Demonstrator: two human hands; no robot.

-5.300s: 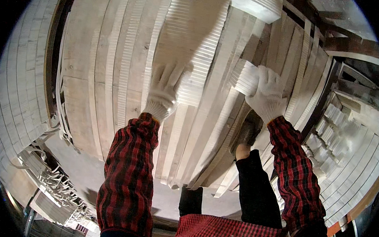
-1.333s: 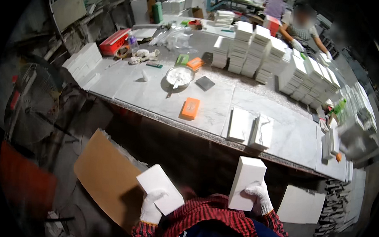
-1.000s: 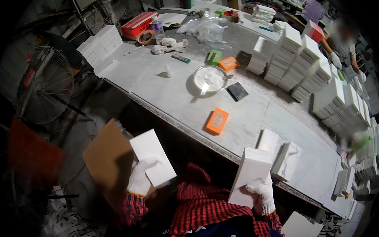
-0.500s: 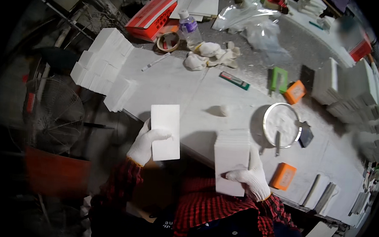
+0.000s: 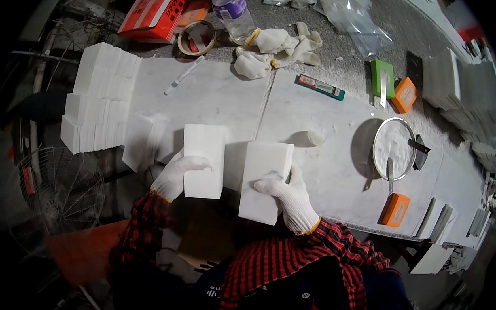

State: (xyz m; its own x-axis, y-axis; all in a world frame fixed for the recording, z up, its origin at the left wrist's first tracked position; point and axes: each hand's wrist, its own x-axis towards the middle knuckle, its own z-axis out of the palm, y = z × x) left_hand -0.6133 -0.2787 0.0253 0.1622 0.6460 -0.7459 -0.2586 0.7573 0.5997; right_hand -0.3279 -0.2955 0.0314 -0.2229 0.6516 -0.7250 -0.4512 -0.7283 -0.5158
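Note:
Both my hands wear white knit gloves. My left hand grips a plain white rectangular tile upright, its thumb across the face. It cannot be seen whether more tiles sit behind that one. Close by on the right, my right hand is closed around a stack of white tiles, thumb on the front face and fingers hidden along the far side. A narrow gap separates the two. Both are held at the near edge of the pale worktable.
Stacked white tiles stand at the left, with more tile stacks at the right. A round bowl holds white material and scrapers. Behind lie spare gloves, a bottle and a tape roll. A wire fan guard is at lower left.
My right hand has brought its tile stack leftward, closer to the tile in my left hand. The whole view has turned and shifted. Both hands keep their hold.

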